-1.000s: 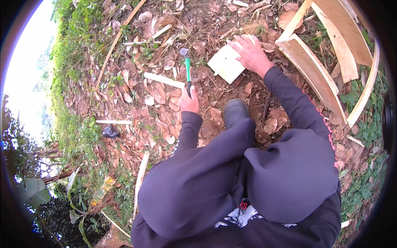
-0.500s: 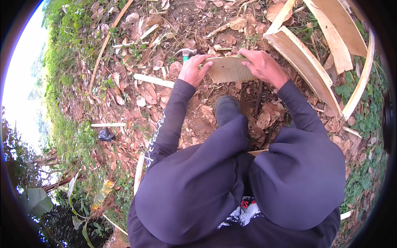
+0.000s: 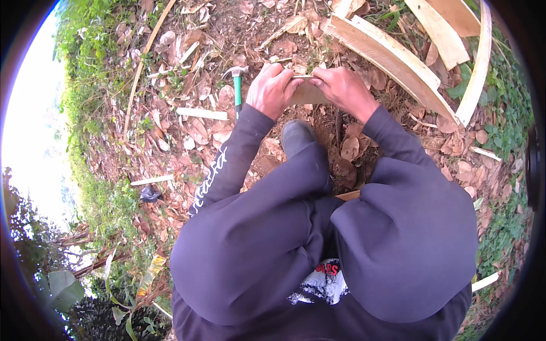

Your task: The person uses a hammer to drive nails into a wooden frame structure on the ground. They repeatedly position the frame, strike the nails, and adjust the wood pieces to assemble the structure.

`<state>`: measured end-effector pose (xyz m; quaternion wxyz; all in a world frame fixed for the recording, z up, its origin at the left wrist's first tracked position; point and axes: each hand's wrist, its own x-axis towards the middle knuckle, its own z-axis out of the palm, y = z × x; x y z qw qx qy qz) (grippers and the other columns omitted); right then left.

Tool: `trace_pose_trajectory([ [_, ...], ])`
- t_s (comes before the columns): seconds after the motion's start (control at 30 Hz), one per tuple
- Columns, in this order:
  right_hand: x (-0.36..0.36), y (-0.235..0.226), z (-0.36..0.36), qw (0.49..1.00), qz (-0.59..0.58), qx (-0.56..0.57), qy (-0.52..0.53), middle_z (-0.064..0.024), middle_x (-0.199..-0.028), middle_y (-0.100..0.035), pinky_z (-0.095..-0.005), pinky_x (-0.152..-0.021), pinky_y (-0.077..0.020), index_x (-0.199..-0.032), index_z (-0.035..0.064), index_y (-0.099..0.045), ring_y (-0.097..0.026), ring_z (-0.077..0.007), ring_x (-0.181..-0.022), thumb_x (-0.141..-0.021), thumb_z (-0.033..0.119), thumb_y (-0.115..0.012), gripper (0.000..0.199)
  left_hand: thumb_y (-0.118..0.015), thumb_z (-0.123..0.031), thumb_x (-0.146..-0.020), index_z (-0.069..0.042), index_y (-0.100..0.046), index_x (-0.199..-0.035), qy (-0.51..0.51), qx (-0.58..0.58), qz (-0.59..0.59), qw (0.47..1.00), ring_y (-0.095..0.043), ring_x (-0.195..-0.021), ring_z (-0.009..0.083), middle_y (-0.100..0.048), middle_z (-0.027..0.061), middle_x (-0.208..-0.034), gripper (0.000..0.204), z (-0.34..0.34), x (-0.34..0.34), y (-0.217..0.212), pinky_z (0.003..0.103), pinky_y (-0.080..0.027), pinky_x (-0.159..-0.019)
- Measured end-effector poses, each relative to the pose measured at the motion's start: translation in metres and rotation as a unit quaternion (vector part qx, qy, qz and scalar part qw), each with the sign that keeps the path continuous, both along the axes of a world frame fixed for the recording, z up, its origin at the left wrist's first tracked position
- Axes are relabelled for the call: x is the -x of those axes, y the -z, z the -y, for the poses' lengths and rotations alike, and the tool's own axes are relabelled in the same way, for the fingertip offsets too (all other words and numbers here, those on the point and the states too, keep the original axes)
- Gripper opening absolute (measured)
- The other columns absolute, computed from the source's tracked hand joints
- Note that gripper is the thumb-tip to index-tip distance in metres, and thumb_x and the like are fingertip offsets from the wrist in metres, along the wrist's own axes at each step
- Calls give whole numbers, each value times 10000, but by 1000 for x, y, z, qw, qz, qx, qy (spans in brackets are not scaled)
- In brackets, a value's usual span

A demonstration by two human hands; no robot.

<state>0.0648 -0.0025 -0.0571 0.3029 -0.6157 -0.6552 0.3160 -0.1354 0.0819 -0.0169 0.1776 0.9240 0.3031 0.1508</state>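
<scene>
Between my two hands is a short wooden board (image 3: 309, 95), held upright just beyond my boot so that its top edge and part of its face show. My left hand (image 3: 271, 91) grips the left end, with the thumb on the near face and the fingers curled over the top. At the right end, my right hand (image 3: 346, 91) pinches the board in the same way. Both hands hide much of it. A claw hammer (image 3: 237, 85) with a green and black handle lies on the ground just left of my left hand.
Long curved planks (image 3: 392, 62) lie at the upper right, with a narrow strip (image 3: 478, 68) beside them. A pale wood stick (image 3: 202, 113) rests among dry leaves on the left. My dark boot (image 3: 298, 138) stands just below the board. A black plastic scrap (image 3: 150, 194) lies farther left.
The board has tilted from showing its broad face to standing more on edge. My hands have moved closer together around it. The view has shifted, and the hammer's handle now shows.
</scene>
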Motion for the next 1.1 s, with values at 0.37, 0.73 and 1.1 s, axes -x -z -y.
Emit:
trace_pose_trajectory([
  [0.37, 13, -9, 9, 988, 112, 33, 99, -168, -675, -663, -474, -578, -531, -937, 107, -668, -682, -361, -628, -991, 365, -583, 277, -746, -190, -857, -28, -663, -836, -60, -30, 5, 998, -590, -785, 325, -580, 134, -784, 184, 15, -22, 9, 432, -487, -718],
  [0.73, 14, 16, 7, 995, 23, -29, 92, -205, -911, -661, -479, -768, -552, -977, 39, -700, -685, -365, -826, -936, 263, -639, 235, -764, -186, -855, -18, -666, -937, -64, 28, 0, 998, -619, -758, 290, -604, 125, -825, 212, 7, -16, 9, 407, -496, -694],
  [1.1, 33, 63, -3, 951, -237, 136, 142, -227, -1176, -641, -428, -888, -531, -1199, -71, -581, -659, -319, -1039, -954, 200, -626, 368, -806, -391, -822, -40, -661, -1219, -100, 246, -1, 964, -645, -1125, 356, -669, 202, -1200, 549, -31, 9, 74, 425, -507, -979],
])
